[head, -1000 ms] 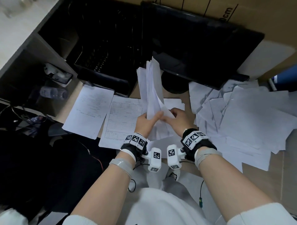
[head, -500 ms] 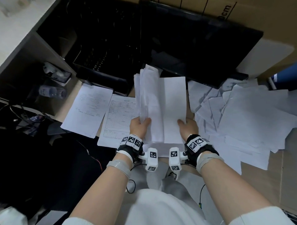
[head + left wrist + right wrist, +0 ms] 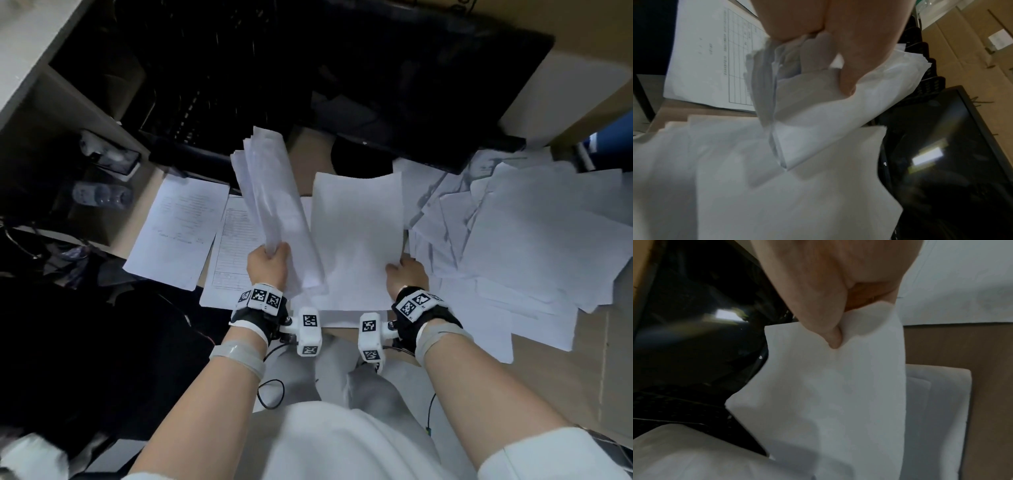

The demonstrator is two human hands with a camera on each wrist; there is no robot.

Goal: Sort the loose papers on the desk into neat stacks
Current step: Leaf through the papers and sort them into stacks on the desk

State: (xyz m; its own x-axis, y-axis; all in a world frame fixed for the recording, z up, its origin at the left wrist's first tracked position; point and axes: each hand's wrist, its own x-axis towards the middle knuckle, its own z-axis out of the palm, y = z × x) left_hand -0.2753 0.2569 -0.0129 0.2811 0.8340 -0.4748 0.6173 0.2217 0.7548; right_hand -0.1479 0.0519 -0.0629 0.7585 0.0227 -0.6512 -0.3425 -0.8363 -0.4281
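Observation:
My left hand grips a curled bundle of white papers that stands up over the desk; the left wrist view shows the thumb pressed on that bundle. My right hand pinches the near right corner of a single blank sheet, held flat just right of the bundle. In the right wrist view the thumb creases this sheet at its edge. Two printed forms lie flat at the left. A loose heap of papers covers the desk at the right.
A black monitor stands at the back with its round base behind the held sheet. A black mesh tray sits at the back left. A cardboard box is at the back right. Shelving and a bottle lie left.
The right hand has drawn one sheet off the bundle and carried it right and down. The left hand kept the bundle and tilted it left, so bundle and sheet now stand apart.

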